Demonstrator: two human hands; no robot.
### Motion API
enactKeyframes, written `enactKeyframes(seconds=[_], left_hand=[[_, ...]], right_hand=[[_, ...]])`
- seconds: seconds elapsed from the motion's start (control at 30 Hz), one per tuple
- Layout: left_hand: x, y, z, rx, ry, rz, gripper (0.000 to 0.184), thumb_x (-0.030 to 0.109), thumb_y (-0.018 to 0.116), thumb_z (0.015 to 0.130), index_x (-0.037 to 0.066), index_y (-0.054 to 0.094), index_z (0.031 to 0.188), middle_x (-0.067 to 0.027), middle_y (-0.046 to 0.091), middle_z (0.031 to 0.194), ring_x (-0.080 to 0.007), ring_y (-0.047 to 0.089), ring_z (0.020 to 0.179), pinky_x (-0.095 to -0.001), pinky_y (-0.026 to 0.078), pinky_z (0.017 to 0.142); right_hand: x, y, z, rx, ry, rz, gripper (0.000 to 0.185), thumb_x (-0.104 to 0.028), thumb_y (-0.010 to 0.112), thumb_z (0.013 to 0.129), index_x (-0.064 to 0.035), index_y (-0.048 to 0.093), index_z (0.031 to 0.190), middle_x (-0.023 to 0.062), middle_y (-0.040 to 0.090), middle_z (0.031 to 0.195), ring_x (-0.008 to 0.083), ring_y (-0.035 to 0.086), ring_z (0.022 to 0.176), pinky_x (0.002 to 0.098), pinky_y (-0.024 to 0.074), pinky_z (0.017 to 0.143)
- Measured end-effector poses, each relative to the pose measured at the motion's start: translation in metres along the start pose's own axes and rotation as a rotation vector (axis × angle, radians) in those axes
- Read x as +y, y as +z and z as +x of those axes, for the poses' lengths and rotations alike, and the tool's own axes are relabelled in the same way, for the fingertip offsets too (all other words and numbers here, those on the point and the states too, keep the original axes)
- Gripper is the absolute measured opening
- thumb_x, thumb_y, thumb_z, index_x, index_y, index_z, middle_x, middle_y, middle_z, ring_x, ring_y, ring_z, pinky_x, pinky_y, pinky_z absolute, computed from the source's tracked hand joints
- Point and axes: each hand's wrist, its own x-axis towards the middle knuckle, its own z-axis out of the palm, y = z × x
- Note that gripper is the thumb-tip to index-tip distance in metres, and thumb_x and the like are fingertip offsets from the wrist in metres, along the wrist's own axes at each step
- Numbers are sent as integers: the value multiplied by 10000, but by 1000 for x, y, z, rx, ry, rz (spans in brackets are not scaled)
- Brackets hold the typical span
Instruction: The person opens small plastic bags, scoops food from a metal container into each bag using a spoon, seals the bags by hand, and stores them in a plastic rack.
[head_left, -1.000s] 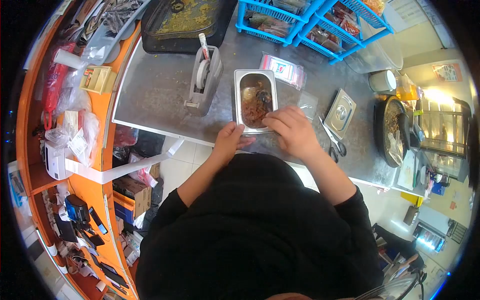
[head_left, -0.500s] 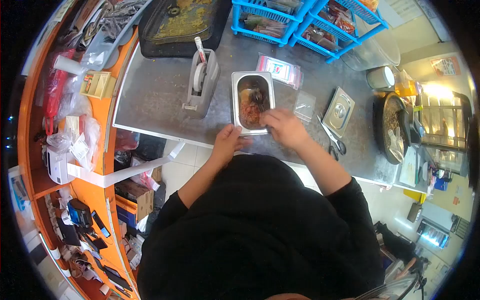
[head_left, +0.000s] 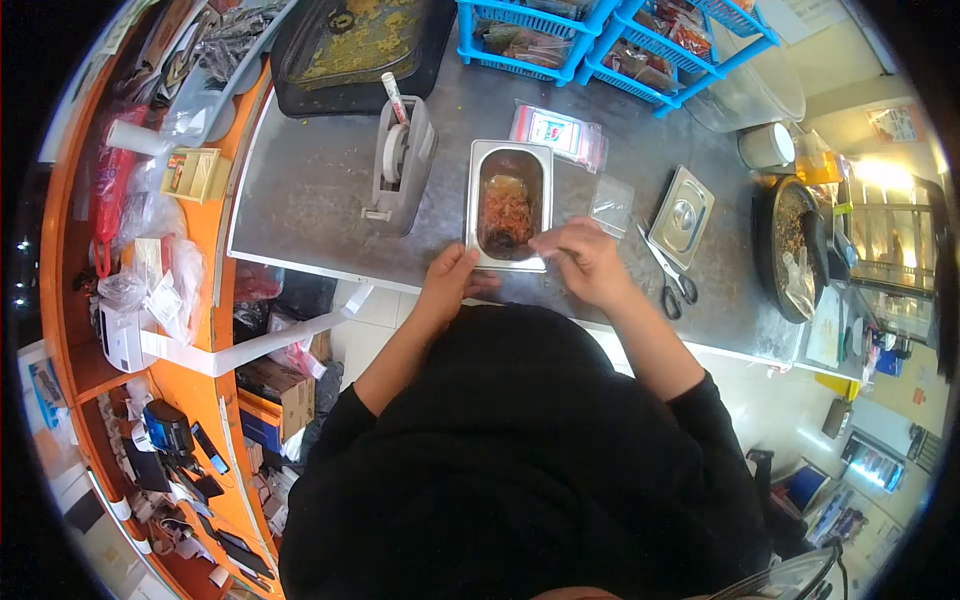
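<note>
A rectangular stainless steel food container (head_left: pixel 547 190) stands on the worktop in front of me. Inside it lies a reddish-orange, crumbly food (head_left: pixel 508 205), with a dark shape (head_left: pixel 503 243) at its near end. My left hand (head_left: pixel 452 280) grips the container's near left corner, thumb on the rim and fingers below it. Over the near right rim is my right hand (head_left: pixel 585 260), its thumb and fingers pinched together. What it pinches is too small to make out; it may join the dark shape in the food.
Right of the container lie clear plastic bags (head_left: pixel 610 205), a steel lid (head_left: pixel 684 217) and scissors (head_left: pixel 672 275). A tape dispenser (head_left: pixel 405 190) stands left. Behind are packaged bags (head_left: pixel 560 135), a black tray (head_left: pixel 300 95) and blue baskets (head_left: pixel 515 65). A black pan (head_left: pixel 775 250) is far right.
The dark shape in the container has moved from the far part to the near end. My right hand has shifted slightly right and turned. My left hand stays at the corner.
</note>
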Motion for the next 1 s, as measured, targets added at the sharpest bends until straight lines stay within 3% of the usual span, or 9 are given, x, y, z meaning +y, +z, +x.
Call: enactKeyframes(seconds=[0.17, 0.4, 0.5, 0.6, 0.7, 1.0], left_hand=[[5, 1, -2, 21, -25, 13, 192, 266, 486, 1006, 79, 531, 1010, -102, 671, 949, -210, 694, 836, -316, 557, 775], [4, 0, -1, 30, -19, 26, 202, 278, 482, 1006, 81, 523, 1017, -113, 663, 927, -243, 694, 862, -336, 553, 782], [3, -2, 0, 7, -32, 51, 211, 282, 485, 1005, 74, 517, 1018, -122, 660, 925, -253, 693, 872, -347, 557, 785], [1, -1, 2, -36, -20, 38, 219, 283, 486, 1004, 65, 512, 1014, -127, 656, 917, -266, 693, 873, -357, 564, 783], [4, -1, -1, -12, -6, 26, 226, 283, 487, 1003, 59, 510, 1013, -130, 651, 914, -275, 691, 874, -364, 570, 781], [7, 8, -5, 34, -7, 69, 221, 294, 491, 1003, 78, 521, 1037, -119, 654, 951, -244, 688, 870, -345, 560, 769]], right_hand=[[-31, 6, 9, 255, 82, 105, 101, 8, 654, 790, -44, 646, 876, 92, 699, 885, 274, 666, 835, 361, 497, 771], [-11, 18, 3, 286, 63, 5, 155, 45, 628, 771, -44, 618, 898, 106, 673, 886, 304, 650, 837, 392, 500, 784], [-3, 7, 7, 214, -37, -129, 241, 96, 593, 715, -48, 618, 907, 100, 675, 890, 308, 650, 831, 400, 499, 800], [10, 22, 3, 192, -36, -56, 310, 125, 562, 658, -56, 623, 903, 89, 676, 886, 312, 648, 821, 402, 496, 811], [11, 21, 10, 241, -114, -32, 322, 119, 565, 648, -64, 626, 906, 84, 673, 890, 307, 644, 839, 400, 494, 820], [15, 17, 14, 99, -101, -184, 357, 130, 553, 665, -57, 645, 954, 91, 682, 995, 291, 634, 975, 381, 485, 886]])
